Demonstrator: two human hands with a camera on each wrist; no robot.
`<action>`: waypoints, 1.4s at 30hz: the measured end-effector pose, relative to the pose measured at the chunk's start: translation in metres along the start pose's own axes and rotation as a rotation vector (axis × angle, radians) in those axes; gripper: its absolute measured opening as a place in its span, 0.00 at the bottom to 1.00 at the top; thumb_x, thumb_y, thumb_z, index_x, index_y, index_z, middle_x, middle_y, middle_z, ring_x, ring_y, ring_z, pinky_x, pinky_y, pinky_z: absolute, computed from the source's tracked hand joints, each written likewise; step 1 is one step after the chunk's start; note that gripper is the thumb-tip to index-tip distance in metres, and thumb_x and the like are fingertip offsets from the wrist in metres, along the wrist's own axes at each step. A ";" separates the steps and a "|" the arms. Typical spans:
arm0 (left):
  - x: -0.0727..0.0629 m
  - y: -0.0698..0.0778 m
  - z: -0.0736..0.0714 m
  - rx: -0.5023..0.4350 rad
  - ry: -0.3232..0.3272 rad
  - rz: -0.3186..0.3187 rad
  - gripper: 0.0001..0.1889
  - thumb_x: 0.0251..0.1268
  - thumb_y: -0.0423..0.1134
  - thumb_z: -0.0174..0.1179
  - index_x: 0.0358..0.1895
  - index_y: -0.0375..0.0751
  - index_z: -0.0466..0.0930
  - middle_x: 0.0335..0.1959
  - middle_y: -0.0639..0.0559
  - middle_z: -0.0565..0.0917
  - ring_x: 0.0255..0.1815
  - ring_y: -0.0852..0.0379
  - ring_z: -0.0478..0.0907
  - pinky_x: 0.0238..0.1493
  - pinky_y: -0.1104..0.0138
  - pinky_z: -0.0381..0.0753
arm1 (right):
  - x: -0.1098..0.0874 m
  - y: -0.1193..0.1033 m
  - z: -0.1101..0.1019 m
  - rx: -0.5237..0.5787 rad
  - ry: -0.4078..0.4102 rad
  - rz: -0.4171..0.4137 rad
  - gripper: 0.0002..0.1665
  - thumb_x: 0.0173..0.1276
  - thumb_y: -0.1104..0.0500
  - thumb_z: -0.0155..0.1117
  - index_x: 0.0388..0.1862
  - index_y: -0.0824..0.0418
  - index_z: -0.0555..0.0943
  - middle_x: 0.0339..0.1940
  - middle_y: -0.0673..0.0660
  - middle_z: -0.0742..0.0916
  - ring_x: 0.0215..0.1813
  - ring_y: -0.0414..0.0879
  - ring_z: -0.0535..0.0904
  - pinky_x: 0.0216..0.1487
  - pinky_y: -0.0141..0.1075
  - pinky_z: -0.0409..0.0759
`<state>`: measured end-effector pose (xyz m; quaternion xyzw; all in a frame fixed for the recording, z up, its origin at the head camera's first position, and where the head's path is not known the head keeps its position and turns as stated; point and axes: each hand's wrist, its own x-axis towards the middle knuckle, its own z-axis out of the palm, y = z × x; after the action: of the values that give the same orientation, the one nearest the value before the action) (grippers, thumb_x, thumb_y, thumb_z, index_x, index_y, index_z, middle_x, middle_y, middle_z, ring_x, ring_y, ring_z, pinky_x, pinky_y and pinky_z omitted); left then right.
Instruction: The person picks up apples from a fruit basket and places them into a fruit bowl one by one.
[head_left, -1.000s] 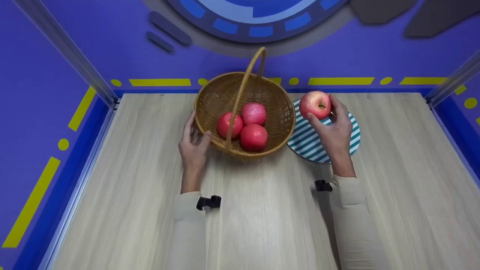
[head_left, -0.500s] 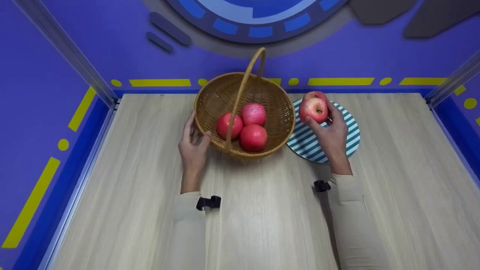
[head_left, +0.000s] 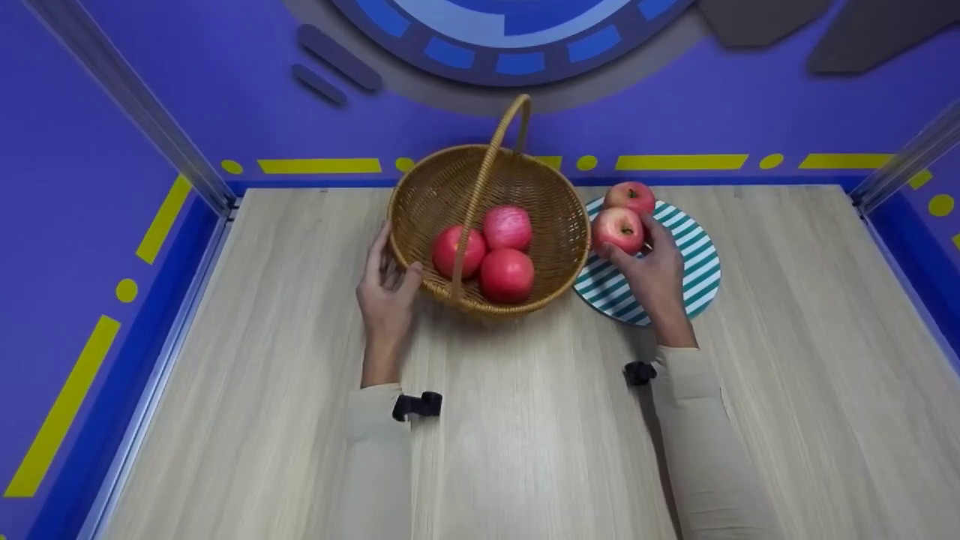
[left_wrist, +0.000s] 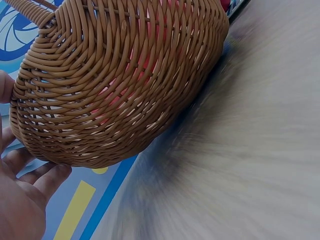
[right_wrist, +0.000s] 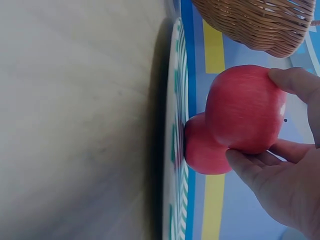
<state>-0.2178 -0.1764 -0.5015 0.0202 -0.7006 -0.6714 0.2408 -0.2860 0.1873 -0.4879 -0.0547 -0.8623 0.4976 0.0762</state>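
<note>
My left hand [head_left: 388, 300] holds the near left side of a brown wicker basket [head_left: 420, 202] with a tall arched handle. In the left wrist view its fingers [left_wrist: 52, 180] press against the woven wall. Three red apples [head_left: 507, 275] lie inside the basket. Above a green-and-white striped plate [head_left: 694, 277], my right hand [head_left: 658, 274] grips a red apple [head_left: 618, 230] between thumb and fingers. That apple is clear of the plate in the right wrist view. Behind it another apple [right_wrist: 204, 150] rests on the plate's far part.
A light wooden table [head_left: 487, 420] carries the basket and plate, which stand side by side. Purple-blue panels [head_left: 262, 97] with yellow marks rise at the back and both sides. The basket's handle [head_left: 491, 165] arches high above its rim.
My right hand has moved left and a little toward me with its apple, uncovering the apple behind it on the plate. The left hand and basket have stayed put.
</note>
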 end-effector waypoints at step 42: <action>-0.001 0.000 0.000 0.006 0.001 0.020 0.37 0.70 0.35 0.66 0.82 0.48 0.68 0.78 0.47 0.71 0.75 0.47 0.71 0.72 0.50 0.75 | 0.004 0.006 0.012 -0.003 -0.110 -0.038 0.48 0.70 0.57 0.77 0.82 0.65 0.64 0.77 0.65 0.75 0.75 0.57 0.71 0.76 0.49 0.72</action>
<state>-0.2172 -0.1761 -0.5020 0.0142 -0.7025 -0.6670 0.2478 -0.2916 0.1810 -0.4982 -0.0110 -0.8669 0.4969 0.0382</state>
